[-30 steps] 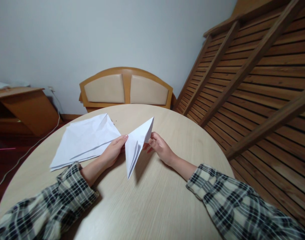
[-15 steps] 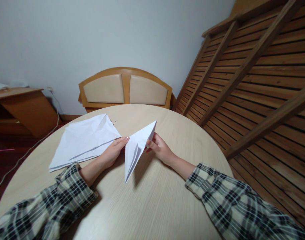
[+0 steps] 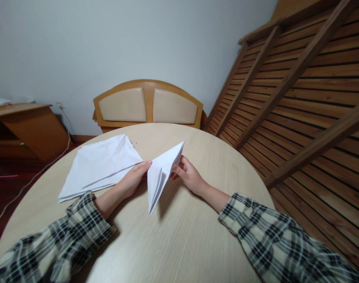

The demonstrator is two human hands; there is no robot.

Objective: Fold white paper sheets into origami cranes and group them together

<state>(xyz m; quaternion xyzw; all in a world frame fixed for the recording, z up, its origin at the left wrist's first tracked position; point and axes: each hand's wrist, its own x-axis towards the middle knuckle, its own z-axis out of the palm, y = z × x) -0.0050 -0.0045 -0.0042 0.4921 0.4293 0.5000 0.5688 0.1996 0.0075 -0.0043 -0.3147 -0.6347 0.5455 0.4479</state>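
Round wooden table carries loose white sheets at far left, beside a chair. Left hand and right hand pinch the folded paper, unobstructed.

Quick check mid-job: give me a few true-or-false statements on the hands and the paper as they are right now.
1. The left hand and the right hand both grip the folded paper. True.
2. The sleeves are plain blue. False: they are checked.
3. Loose white sheets lie on the table, beside the left hand. True.
4. The folded paper lies flat on the table. False: it is held up on edge between the two hands.
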